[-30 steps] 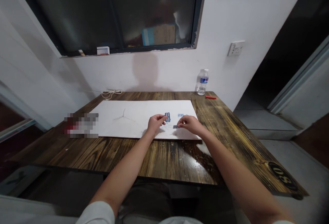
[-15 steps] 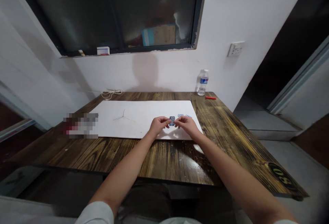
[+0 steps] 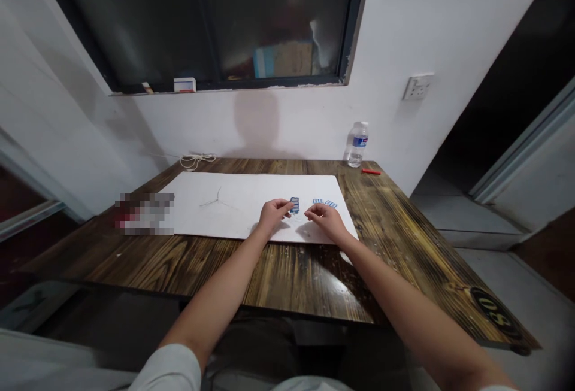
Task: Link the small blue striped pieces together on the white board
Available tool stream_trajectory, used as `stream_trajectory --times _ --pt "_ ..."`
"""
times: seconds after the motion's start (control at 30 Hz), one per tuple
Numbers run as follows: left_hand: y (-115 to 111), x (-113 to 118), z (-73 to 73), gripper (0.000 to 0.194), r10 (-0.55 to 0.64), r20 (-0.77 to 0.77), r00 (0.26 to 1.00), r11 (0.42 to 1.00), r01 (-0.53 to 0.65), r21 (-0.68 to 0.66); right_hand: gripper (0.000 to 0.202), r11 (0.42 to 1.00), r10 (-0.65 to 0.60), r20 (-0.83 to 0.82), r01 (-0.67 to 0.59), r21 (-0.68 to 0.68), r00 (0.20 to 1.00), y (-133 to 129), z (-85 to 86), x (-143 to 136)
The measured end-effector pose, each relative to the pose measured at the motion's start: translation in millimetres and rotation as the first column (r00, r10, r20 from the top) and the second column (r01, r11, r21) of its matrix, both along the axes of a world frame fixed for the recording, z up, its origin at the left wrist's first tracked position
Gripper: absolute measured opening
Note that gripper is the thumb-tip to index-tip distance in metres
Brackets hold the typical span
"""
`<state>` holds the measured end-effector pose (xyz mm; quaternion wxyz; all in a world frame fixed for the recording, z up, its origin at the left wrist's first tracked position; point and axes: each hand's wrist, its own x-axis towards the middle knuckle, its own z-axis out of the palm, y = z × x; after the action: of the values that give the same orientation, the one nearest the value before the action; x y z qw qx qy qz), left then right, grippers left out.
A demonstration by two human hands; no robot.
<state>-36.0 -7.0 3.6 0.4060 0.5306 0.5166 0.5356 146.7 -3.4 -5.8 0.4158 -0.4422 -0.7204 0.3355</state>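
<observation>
My left hand pinches a small blue-and-white striped card between thumb and fingers, above the white board. A short gap to its right, my right hand has thumb and fingertips drawn together. Whether anything tiny sits in that pinch cannot be seen. Just beyond the right hand, two similar blue-and-white striped pieces lie side by side on the board. Thin dark lines mark the board's left half.
The board rests on a dark wooden table. At the back right stand a water bottle and a red stick-shaped item. A coiled white cord lies at the back left. A blurred-out item covers the board's left end.
My hands have moved apart. The striped card, earlier between both hands, is now in my left hand alone, slightly further left. The view has shifted a little.
</observation>
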Motion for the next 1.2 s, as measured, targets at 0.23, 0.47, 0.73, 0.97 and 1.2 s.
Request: stream_trajectory --times 0.23,0.47,0.73,0.97,1.2 --pt "6 -15 4.1 0.036 0.159 0.113 0.981 0.987 -0.157 -0.025 0.020 0.950 -0.104 0.502 -0.064 0.307 0.859 -1 -5.2 1" --pt "12 -32 6.7 0.035 0.286 0.246 0.926 0.958 -0.278 -0.066 0.026 0.937 -0.127 0.712 -0.152 0.315 0.690 2 -4.3 -6" --pt "14 -39 6.8 0.038 0.319 0.302 0.898 0.948 -0.304 -0.097 0.023 0.893 -0.121 0.829 -0.305 0.331 0.546 0 2.5 -14" --pt "12 -37 6.8 0.035 0.310 0.303 0.901 0.951 -0.295 -0.097 0.026 0.899 -0.121 0.843 -0.302 0.317 0.524 -2 5.9 -16" --pt "10 -35 8.6 0.034 0.304 0.309 0.901 0.953 -0.284 -0.108 0.025 0.891 -0.129 0.834 -0.305 0.335 0.537 -4 7.4 -12"
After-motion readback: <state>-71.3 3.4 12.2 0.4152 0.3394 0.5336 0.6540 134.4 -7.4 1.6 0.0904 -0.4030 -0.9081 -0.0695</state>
